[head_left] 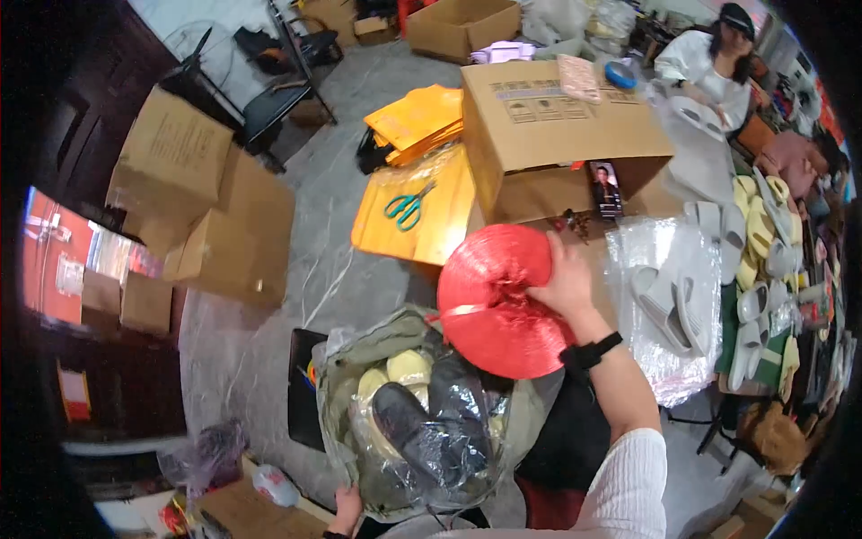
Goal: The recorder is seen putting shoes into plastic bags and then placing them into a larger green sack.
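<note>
My right hand (567,280) grips a big red spool of plastic twine (494,301), held above my lap. A strand of the red twine runs from it toward a clear plastic bag (415,422) stuffed with yellow and dark slippers. My left hand (345,509) holds that bag from below at its near edge. A black band sits on my right wrist.
Green-handled scissors (409,207) lie on a yellow board (449,225) ahead. A large cardboard box (557,135) stands behind it. Several pale slippers (669,301) in plastic lie to the right. Another person (714,63) sits at the far right. More boxes (215,234) lie left.
</note>
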Action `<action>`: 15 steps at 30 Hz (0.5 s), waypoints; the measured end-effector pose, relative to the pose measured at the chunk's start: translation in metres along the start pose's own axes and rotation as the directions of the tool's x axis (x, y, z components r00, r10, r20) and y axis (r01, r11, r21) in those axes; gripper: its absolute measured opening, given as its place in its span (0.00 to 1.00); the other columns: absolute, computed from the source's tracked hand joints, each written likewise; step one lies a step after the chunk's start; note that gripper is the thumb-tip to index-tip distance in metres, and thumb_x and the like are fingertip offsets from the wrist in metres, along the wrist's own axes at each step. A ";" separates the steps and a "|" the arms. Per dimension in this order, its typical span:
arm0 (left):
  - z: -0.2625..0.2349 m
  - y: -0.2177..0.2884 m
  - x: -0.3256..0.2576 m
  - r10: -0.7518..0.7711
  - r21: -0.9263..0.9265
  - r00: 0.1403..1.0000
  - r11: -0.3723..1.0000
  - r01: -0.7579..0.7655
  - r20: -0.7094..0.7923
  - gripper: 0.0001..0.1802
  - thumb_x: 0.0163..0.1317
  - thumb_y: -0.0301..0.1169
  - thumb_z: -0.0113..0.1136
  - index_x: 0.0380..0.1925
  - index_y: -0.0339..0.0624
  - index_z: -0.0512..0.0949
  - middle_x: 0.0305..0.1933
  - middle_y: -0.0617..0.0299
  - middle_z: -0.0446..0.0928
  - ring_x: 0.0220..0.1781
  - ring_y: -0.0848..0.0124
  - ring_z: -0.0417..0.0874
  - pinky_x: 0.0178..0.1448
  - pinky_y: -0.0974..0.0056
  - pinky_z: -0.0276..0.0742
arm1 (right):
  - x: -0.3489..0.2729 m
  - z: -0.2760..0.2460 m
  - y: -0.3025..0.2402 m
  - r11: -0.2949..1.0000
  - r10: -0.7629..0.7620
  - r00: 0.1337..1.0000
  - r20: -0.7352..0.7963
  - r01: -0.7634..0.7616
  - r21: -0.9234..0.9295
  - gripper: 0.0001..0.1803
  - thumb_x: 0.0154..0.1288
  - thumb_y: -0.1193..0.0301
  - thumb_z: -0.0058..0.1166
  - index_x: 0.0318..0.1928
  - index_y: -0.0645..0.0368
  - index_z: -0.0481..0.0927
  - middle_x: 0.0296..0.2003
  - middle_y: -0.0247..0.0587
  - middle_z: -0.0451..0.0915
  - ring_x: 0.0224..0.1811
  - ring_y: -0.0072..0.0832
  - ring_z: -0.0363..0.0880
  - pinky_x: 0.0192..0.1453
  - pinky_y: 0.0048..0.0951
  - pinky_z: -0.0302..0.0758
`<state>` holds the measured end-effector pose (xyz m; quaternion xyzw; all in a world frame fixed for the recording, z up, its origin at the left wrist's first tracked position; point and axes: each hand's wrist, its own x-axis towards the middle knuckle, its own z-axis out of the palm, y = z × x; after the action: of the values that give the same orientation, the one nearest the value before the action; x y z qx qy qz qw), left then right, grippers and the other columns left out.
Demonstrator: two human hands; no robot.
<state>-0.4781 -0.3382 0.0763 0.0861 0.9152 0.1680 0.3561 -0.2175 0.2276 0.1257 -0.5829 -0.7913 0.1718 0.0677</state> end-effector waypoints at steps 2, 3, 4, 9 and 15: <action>-0.005 -0.011 -0.002 0.069 0.001 0.997 0.998 -0.069 0.031 0.16 0.64 0.31 0.54 0.45 0.28 0.74 0.45 0.41 0.78 0.46 0.51 0.79 0.52 0.55 0.71 | 0.002 0.004 0.006 0.999 0.036 0.998 -0.052 -0.037 -0.010 0.61 0.32 0.57 0.74 0.69 0.50 0.54 0.55 0.56 0.68 0.57 0.52 0.69 0.59 0.45 0.70; -0.002 -0.040 0.012 0.071 0.055 0.995 0.996 -0.075 0.075 0.16 0.64 0.31 0.53 0.46 0.29 0.74 0.45 0.40 0.78 0.47 0.50 0.79 0.52 0.55 0.71 | 0.005 0.013 0.027 0.990 -0.104 0.974 -0.199 0.120 0.069 0.60 0.34 0.56 0.73 0.70 0.48 0.52 0.55 0.57 0.69 0.59 0.51 0.68 0.61 0.45 0.68; 0.002 -0.048 0.013 0.031 0.016 0.995 0.999 -0.033 0.100 0.16 0.64 0.30 0.52 0.48 0.30 0.74 0.46 0.40 0.78 0.49 0.48 0.79 0.53 0.55 0.72 | 0.004 0.010 0.030 0.992 -0.089 0.972 -0.217 0.106 0.064 0.60 0.34 0.57 0.73 0.70 0.50 0.53 0.57 0.55 0.69 0.59 0.50 0.67 0.63 0.44 0.67; 0.001 -0.009 0.005 0.207 -0.110 0.978 0.972 -0.207 -0.009 0.16 0.65 0.30 0.50 0.49 0.31 0.74 0.47 0.40 0.78 0.52 0.47 0.78 0.54 0.56 0.72 | 0.007 0.004 0.045 0.980 0.173 0.957 -0.234 -0.192 -0.059 0.61 0.33 0.54 0.75 0.69 0.50 0.54 0.50 0.57 0.72 0.54 0.55 0.72 0.55 0.50 0.72; 0.000 -0.036 0.002 0.196 -0.211 0.978 0.955 -0.207 -0.071 0.17 0.67 0.33 0.50 0.49 0.32 0.73 0.45 0.45 0.80 0.48 0.52 0.80 0.53 0.57 0.73 | -0.013 -0.006 -0.086 0.899 -0.424 0.774 -0.470 0.423 -0.114 0.44 0.48 0.65 0.68 0.65 0.61 0.62 0.58 0.54 0.69 0.62 0.50 0.64 0.67 0.45 0.60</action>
<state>-0.4806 -0.3708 0.0619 0.1354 0.8862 0.3045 0.3218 -0.2889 0.1937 0.1625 -0.4141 -0.8595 0.0004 0.2997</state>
